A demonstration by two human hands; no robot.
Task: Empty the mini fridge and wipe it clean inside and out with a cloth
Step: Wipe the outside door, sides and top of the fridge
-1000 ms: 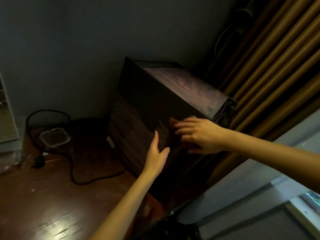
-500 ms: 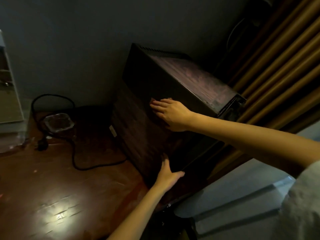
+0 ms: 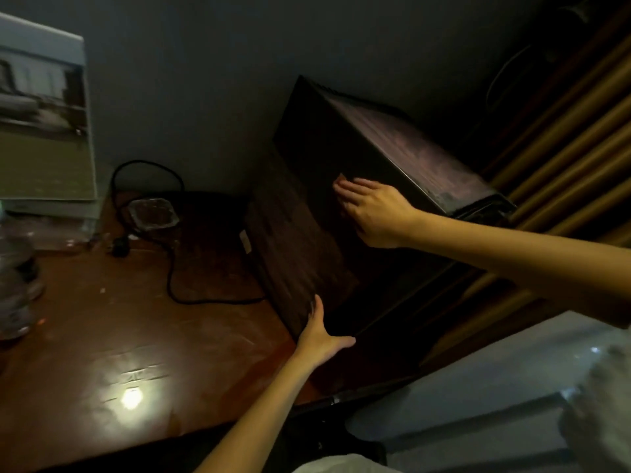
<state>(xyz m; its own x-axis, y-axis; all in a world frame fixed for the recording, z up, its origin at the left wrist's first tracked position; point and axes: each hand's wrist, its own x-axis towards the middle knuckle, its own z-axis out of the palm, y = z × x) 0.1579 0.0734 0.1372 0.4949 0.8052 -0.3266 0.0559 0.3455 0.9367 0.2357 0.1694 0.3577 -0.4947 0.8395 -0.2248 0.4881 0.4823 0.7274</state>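
The dark mini fridge stands on a brown wooden desk against the wall, its door not visible from here. My right hand lies flat on the upper part of the fridge's side, fingers straight. A small reddish tip shows past the fingertips; I cannot tell whether a cloth is under the palm. My left hand presses the fridge's lower near corner with straight fingers and the thumb spread.
A black power cable loops across the desk beside a glass dish. A framed panel leans on the wall at left, with clear plastic bottles below it. Tan curtains hang right of the fridge.
My right hand slid from the lower middle of the fridge's side up towards its top edge. My left hand dropped to the lower near corner.
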